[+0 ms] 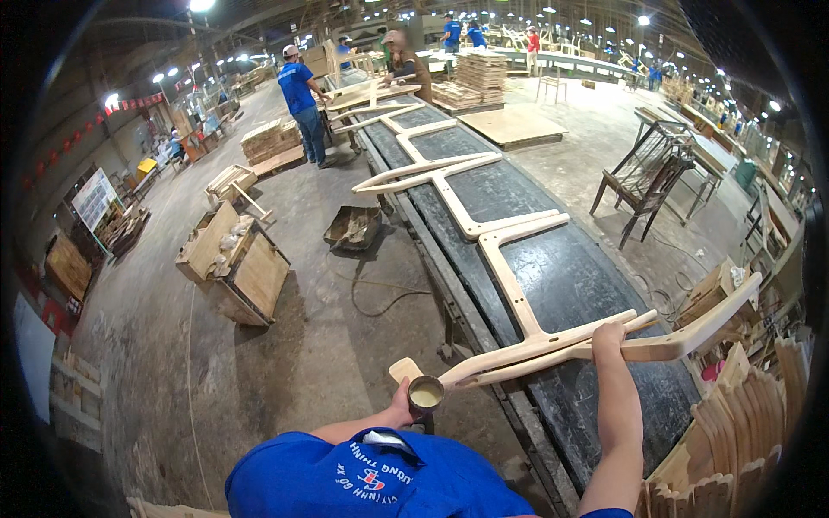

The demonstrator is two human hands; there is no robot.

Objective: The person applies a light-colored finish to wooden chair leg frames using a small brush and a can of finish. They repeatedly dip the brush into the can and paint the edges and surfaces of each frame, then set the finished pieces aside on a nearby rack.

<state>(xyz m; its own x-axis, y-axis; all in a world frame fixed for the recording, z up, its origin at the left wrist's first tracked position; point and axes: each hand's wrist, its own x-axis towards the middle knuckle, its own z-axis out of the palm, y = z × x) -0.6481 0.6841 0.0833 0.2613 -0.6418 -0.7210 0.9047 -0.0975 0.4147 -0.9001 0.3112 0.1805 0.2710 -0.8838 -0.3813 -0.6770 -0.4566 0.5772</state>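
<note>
My left hand is closed round a small dark cup with pale, creamy liquid in it. A flat, rounded light-wood piece shows just beyond the cup; I cannot tell whether the hand holds it too. Over the near end of the dark conveyor, my right hand grips a light wooden chair frame, whose long bar reaches up to the right. Its fingers are partly hidden. Against that frame lies another chair frame, flat on the conveyor.
More wooden frames lie along the conveyor toward two people at its far end. Stacked curved wooden parts stand at the near right. A wooden box and a dark bin sit on the floor at left. A dark chair stands at right.
</note>
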